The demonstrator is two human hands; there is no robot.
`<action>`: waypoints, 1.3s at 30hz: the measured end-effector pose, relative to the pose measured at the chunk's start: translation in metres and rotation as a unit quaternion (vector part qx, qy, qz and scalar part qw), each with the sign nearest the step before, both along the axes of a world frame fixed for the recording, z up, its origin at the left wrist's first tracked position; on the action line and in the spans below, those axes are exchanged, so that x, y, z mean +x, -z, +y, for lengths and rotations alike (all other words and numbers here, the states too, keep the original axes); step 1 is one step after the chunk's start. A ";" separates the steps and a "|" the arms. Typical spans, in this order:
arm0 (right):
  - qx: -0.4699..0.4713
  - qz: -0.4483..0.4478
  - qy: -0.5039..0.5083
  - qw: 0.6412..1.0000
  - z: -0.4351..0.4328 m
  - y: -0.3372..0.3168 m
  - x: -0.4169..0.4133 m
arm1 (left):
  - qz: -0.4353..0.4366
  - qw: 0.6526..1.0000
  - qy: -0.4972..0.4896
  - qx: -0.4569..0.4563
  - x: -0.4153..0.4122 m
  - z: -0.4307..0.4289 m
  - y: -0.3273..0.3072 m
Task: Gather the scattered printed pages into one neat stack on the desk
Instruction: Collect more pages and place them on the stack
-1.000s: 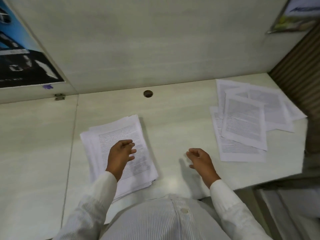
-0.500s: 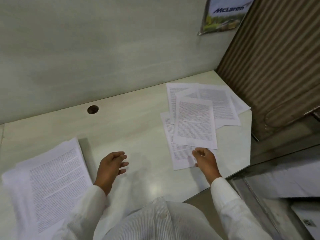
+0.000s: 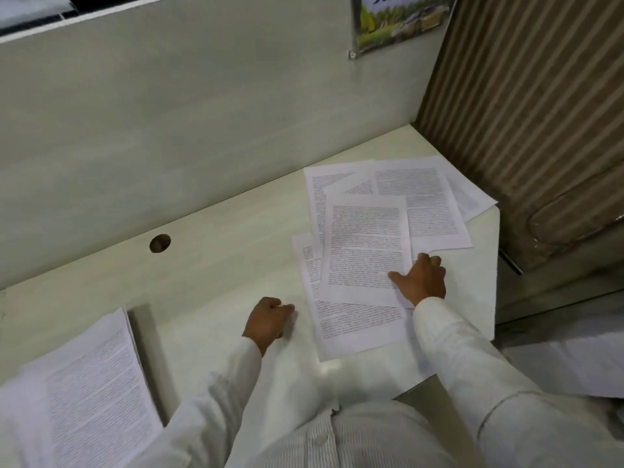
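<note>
Right hand (image 3: 420, 280) is being advanced onto the top page (image 3: 366, 248), fingers (image 3: 428, 261) flat; left hand (image 3: 266, 319) curled, empty. Dragging risks pages (image 3: 422, 197) beyond the fingers being scattered.

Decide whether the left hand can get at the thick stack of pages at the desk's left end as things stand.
Probably yes. The left hand holds nothing, and only bare desk lies between it and the stack of pages; the right hand rests on the scattered pages.
</note>
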State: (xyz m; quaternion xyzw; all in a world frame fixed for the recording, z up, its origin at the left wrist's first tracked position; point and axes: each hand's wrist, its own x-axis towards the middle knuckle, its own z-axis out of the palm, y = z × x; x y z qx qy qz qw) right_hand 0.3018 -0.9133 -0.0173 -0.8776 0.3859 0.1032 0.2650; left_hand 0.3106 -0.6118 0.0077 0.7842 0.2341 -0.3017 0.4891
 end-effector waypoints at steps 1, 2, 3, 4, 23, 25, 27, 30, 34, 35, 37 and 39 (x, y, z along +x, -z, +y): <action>-0.019 0.005 -0.019 1.000 0.000 0.003 -0.001 | 0.004 1.000 0.006 0.008 0.003 -0.007 -0.001; -0.028 0.002 -0.032 0.999 -0.001 0.005 -0.002 | 0.006 1.000 0.007 0.015 0.007 -0.014 0.000; -0.027 -0.004 -0.042 0.999 0.000 0.007 -0.004 | 0.007 1.000 0.004 0.019 0.011 -0.019 0.002; -0.022 -0.012 -0.051 0.998 0.000 0.009 -0.007 | 0.008 1.000 -0.002 0.020 0.016 -0.025 0.003; -0.039 -0.127 -0.034 0.991 -0.043 -0.011 0.010 | -0.003 0.999 0.012 0.036 0.036 -0.044 0.027; -0.062 -0.089 -0.006 0.994 -0.066 -0.012 0.030 | 0.002 1.000 0.000 0.018 0.033 -0.037 0.027; -0.061 -0.028 -0.001 0.998 -0.081 -0.005 0.042 | 0.012 1.000 -0.009 0.008 0.031 -0.031 0.026; -0.080 0.016 -0.046 0.996 -0.082 0.005 0.045 | 0.029 0.999 -0.025 -0.009 0.030 -0.026 0.027; -0.066 0.009 -0.098 0.993 -0.066 0.008 0.032 | 0.025 0.998 -0.045 -0.028 0.033 -0.030 0.027; -0.059 0.006 -0.110 0.992 -0.059 0.008 0.026 | 0.019 0.998 -0.047 -0.029 0.034 -0.032 0.027; -0.046 0.003 -0.137 0.990 -0.044 0.009 0.013 | 0.011 0.998 -0.050 -0.036 0.035 -0.037 0.025; -0.037 -0.001 -0.167 0.985 -0.026 0.011 -0.003 | 0.008 0.998 -0.045 -0.043 0.036 -0.044 0.023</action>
